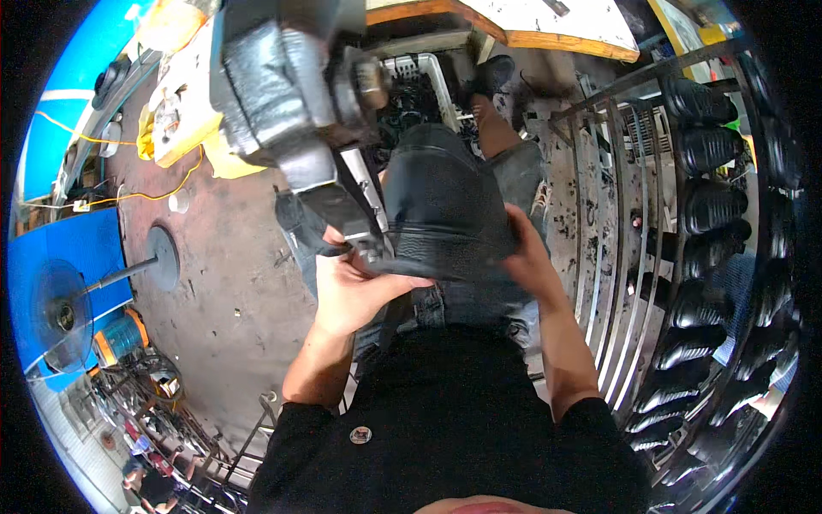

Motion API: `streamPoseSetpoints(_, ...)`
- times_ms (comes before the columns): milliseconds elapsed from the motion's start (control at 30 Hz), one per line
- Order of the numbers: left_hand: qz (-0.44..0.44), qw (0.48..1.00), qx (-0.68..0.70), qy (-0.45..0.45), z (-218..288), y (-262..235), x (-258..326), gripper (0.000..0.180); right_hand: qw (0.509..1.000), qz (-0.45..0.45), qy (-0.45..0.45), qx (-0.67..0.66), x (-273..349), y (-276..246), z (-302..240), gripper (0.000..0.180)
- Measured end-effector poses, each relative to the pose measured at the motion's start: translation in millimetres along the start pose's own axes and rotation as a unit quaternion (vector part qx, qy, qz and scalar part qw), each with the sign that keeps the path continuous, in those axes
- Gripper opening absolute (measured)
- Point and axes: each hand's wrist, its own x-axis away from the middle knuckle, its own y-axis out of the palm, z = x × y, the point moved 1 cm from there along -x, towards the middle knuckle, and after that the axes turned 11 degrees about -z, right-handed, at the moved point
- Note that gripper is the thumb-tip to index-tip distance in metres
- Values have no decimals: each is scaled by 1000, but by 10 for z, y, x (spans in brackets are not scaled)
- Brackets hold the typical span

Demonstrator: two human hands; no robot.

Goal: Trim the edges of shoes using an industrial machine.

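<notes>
A black shoe (449, 193), slightly blurred, is held between both my hands in front of my lap. It rests against the metal arm of a dark machine (282, 103) that comes in from the top. My left hand (351, 287) grips the near left edge of the shoe, thumb laid along it, just beneath the tip of the machine's arm. On the other side, my right hand (529, 253) holds the shoe's right edge; its fingers are partly hidden behind the shoe. Where the shoe touches the machine is partly covered.
A white plastic crate (441, 86) with black pieces stands beyond the shoe. Metal racks at the right bear rows of black shoes (715, 206). A standing fan (64, 313) is at the left, near a yellow cable (171, 193). Another person (158, 488) is far off at lower left.
</notes>
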Motion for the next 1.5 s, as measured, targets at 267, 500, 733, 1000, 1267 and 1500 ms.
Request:
streamPoseSetpoints(267,81,996,-23,-21,-149,-48,26,53,998,9,-8,59,42,-495,-508,84)
streamPoseSetpoints(500,132,977,151,-75,-241,3,193,65,967,91,-191,140,97,-1151,-1438,95)
streamPoseSetpoints(733,104,957,271,-6,-481,-340,250,45,932,49,-125,338,175,-617,-2259,80)
streamPoseSetpoints(1000,-234,845,-454,-160,-1744,-1244,-235,64,819,449,92,344,2821,217,-1906,63)
streamPoseSetpoints(1267,-369,769,-474,-219,-1971,-708,-283,58,269,801,388,367,4966,1330,-1664,53)
streamPoseSetpoints(1500,-358,826,-375,-223,-2020,-781,-280,55,282,709,488,424,6287,309,-183,44)
